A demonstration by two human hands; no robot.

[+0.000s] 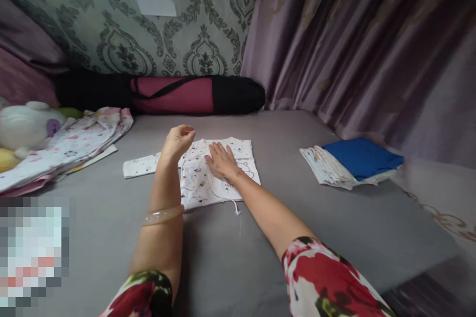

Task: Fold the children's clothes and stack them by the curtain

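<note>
The person's hands are apart: the right hand [222,161] lies with fingers extended and spread on a small white cotton garment with tiny coloured prints [195,183], while the left hand [180,138] is bent at the wrist with its fingers curled near the garment's upper left edge; whether it grips anything, I cannot tell. The garment lies flattened in front of the person, one long sleeve [141,166] stretched out to the left, a thin white cord [237,206] trailing from its lower edge. A pale translucent bangle [163,215] circles the left forearm. Beneath everything spreads a smooth grey sheet [230,262]. To the right, a folded bright blue cloth [362,158] rests on a stack of folded white printed fabric [329,166]. To the left, white clothes with pink prints [92,131] lie beside a white plush toy with a purple nose [24,124]. Farther back, a long black-and-maroon cylindrical bag [178,95] lies against the green damask-patterned wall [111,20], beside a purple curtain [316,34].
</note>
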